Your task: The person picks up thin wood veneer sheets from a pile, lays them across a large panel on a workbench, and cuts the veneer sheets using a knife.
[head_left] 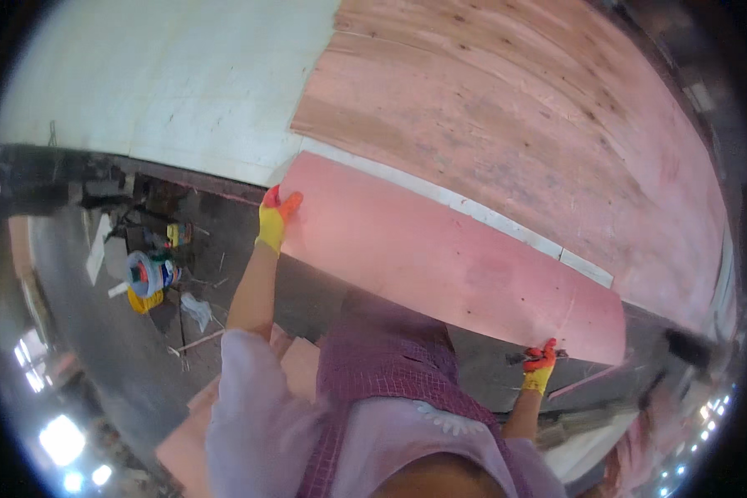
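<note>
A long pink wood veneer sheet (423, 245) lies slantwise in front of me, its near edge bowed down past the worktable's edge. My left hand (276, 217), in a yellow and red glove, is closed on the sheet's left end, thumb on top. At the near right edge my right hand (541, 363), gloved alike, is closed with fingers over the sheet's rim. A small dark object (516, 358) shows beside that fist; its kind is hard to make out. Beyond the sheet lies a larger pink-brown veneer panel (481, 108), with a narrow white strip (473, 209) showing between them.
A white board surface (174, 83) spans the far left. On the floor at left stand a round tub (145, 274) with coloured things in it, a yellow container (144, 300) and a pale crumpled bag (196, 310). Pink sheets (187, 440) lie beside me at lower left.
</note>
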The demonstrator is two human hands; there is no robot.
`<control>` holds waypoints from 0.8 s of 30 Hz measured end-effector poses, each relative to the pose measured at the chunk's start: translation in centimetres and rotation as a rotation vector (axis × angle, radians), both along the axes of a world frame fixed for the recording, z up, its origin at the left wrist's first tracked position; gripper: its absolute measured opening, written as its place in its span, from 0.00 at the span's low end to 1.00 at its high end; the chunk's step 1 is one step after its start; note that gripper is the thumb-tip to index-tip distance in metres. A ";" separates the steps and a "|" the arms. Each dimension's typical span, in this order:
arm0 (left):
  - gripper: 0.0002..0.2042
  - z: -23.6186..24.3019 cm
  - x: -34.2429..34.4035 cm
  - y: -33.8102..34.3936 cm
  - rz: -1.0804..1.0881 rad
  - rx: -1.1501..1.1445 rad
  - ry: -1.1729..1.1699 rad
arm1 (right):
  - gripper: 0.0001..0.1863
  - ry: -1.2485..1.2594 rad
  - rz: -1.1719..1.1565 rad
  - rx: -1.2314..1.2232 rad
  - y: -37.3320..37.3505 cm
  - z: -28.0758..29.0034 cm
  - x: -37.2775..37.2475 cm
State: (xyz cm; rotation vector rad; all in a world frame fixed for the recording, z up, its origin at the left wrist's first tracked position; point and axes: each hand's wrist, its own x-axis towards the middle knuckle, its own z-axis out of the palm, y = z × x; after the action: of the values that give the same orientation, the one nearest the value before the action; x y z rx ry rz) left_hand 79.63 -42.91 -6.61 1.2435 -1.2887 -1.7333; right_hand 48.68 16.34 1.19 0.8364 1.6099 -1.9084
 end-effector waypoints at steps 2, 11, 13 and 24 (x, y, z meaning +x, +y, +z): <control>0.21 0.8 -0.1 -1.4 0.069 0.039 0.057 | 0.16 0.101 0.083 0.058 0.5 -0.8 0.2; 0.24 -8.3 4.5 -7.8 -0.165 -0.052 -0.657 | 0.16 0.077 -0.021 0.057 -4.9 -0.4 0.2; 0.26 -6.3 1.5 -7.8 -0.296 -0.092 -0.875 | 0.15 -0.016 0.010 0.146 -2.8 -1.2 -0.2; 0.22 -8.0 1.6 -12.7 -1.113 -0.941 -1.448 | 0.12 -0.057 -0.384 -0.074 3.1 -8.3 -0.1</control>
State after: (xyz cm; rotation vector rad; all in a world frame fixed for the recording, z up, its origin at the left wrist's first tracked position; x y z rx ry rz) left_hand 81.19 -55.59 -14.56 1.0928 -3.4808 -0.0422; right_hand 48.62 19.41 -7.07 1.2268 1.4109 -2.1624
